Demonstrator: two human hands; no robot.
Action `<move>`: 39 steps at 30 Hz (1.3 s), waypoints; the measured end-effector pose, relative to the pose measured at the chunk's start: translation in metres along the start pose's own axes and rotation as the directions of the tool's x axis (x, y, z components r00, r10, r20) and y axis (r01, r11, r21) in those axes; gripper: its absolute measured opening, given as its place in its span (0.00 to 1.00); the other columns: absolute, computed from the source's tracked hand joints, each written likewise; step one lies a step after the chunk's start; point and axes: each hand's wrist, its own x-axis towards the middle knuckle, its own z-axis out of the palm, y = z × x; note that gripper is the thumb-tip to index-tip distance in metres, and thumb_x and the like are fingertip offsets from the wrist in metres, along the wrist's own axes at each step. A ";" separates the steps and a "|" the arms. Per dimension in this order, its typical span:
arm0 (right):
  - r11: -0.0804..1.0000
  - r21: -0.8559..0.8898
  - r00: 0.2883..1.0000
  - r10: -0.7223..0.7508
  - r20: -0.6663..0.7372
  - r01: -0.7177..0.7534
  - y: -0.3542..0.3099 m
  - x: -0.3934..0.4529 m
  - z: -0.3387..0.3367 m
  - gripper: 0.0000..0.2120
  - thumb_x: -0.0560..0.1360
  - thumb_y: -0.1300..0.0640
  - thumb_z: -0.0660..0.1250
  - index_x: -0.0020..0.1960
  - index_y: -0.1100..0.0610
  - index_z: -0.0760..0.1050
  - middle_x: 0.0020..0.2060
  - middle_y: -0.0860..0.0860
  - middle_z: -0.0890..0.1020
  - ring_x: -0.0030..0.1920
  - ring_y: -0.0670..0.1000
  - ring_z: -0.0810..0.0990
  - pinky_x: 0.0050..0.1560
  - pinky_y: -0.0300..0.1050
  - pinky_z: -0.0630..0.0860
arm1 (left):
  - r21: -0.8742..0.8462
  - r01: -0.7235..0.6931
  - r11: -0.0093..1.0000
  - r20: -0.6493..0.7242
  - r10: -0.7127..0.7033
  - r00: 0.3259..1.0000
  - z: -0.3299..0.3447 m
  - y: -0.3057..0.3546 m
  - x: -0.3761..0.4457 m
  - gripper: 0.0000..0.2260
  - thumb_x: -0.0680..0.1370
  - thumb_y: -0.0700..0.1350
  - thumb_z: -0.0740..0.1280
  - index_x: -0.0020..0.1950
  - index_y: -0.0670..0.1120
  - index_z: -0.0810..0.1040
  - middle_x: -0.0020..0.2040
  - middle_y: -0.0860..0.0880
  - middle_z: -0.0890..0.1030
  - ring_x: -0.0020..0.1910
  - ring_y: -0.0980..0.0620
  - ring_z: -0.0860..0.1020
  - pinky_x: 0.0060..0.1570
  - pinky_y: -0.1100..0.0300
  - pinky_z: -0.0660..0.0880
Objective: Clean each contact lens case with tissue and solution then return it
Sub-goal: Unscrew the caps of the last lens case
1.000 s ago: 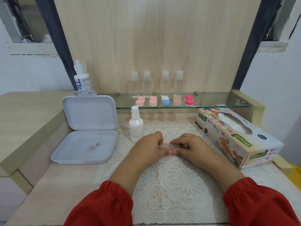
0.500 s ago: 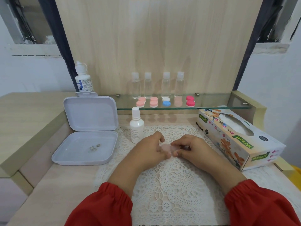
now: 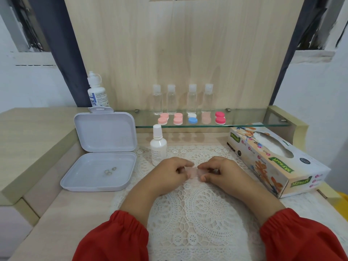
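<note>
Head view: your left hand (image 3: pixel 169 171) and right hand (image 3: pixel 219 171) meet over the lace mat (image 3: pixel 197 210), fingers curled, pinching a pale pink case (image 3: pixel 193 173) between them, low over the mat so it likely stays steady for opening or wiping. The tissue box (image 3: pixel 273 159) sits near your right, the spray bottle (image 3: pixel 158 146) just behind your left, both in easy reach. The other cases (image 3: pixel 192 118) wait on the glass shelf (image 3: pixel 244 117). The open box (image 3: pixel 99 166) borders your left; the counter (image 3: pixel 56 213) in front leaves room.
</note>
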 end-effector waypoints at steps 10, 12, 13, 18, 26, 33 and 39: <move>1.000 0.002 1.000 -0.001 -0.001 0.001 0.001 0.000 0.000 0.16 0.71 0.55 0.75 0.58 0.52 0.81 0.45 0.46 0.78 0.45 0.38 0.72 0.45 0.27 0.65 | 0.101 -0.039 0.994 -0.106 0.050 0.993 0.008 0.005 0.000 0.03 0.73 0.45 0.69 0.46 0.49 0.79 0.38 0.54 0.74 0.35 0.58 0.72 0.40 0.57 0.75; 1.000 -0.013 1.000 -0.006 0.000 0.006 0.000 0.000 0.000 0.16 0.71 0.55 0.74 0.58 0.52 0.81 0.44 0.45 0.78 0.45 0.36 0.72 0.45 0.25 0.64 | 0.038 -0.027 0.999 -0.137 0.032 0.990 0.007 0.004 0.002 0.02 0.74 0.46 0.69 0.45 0.49 0.78 0.35 0.54 0.74 0.32 0.58 0.71 0.36 0.58 0.73; 1.000 -0.017 1.000 -0.006 0.000 0.006 0.000 0.000 0.000 0.16 0.71 0.54 0.74 0.58 0.52 0.81 0.44 0.44 0.78 0.45 0.36 0.71 0.44 0.25 0.64 | 0.018 -0.016 1.000 -0.166 0.019 0.986 0.007 0.004 0.003 0.02 0.75 0.46 0.69 0.44 0.49 0.77 0.34 0.54 0.73 0.31 0.57 0.70 0.35 0.59 0.72; 1.000 -0.023 1.000 -0.005 0.001 0.005 0.000 0.000 0.000 0.16 0.72 0.54 0.74 0.59 0.51 0.81 0.45 0.45 0.78 0.46 0.37 0.72 0.46 0.26 0.64 | 0.280 0.066 0.958 -0.268 0.012 0.963 0.003 0.004 0.003 0.05 0.77 0.45 0.63 0.49 0.44 0.76 0.39 0.50 0.76 0.37 0.51 0.74 0.36 0.59 0.69; 1.000 -0.016 1.000 0.000 -0.001 0.000 0.001 0.000 0.000 0.16 0.72 0.55 0.74 0.59 0.51 0.81 0.46 0.46 0.79 0.46 0.38 0.72 0.46 0.26 0.64 | 0.515 0.032 0.857 -0.142 0.049 0.989 0.012 0.008 0.011 0.15 0.79 0.37 0.59 0.65 0.46 0.72 0.56 0.47 0.74 0.53 0.47 0.76 0.50 0.53 0.75; 0.998 -0.060 1.000 -0.017 -0.006 0.017 0.001 -0.001 -0.001 0.16 0.72 0.55 0.73 0.59 0.52 0.81 0.46 0.46 0.79 0.49 0.43 0.74 0.46 0.26 0.64 | 0.014 0.066 0.998 -0.091 -0.065 0.994 -0.003 0.006 -0.001 0.11 0.75 0.39 0.67 0.56 0.48 0.79 0.49 0.52 0.78 0.42 0.57 0.76 0.43 0.62 0.74; 0.998 -0.051 0.998 0.046 -0.037 -0.048 -0.004 -0.004 0.000 0.21 0.70 0.49 0.75 0.61 0.49 0.77 0.47 0.42 0.76 0.46 0.40 0.73 0.45 0.25 0.65 | 0.188 0.015 0.982 -0.114 0.007 0.993 0.005 0.009 0.001 0.11 0.72 0.49 0.74 0.51 0.47 0.80 0.45 0.54 0.73 0.45 0.55 0.75 0.49 0.60 0.73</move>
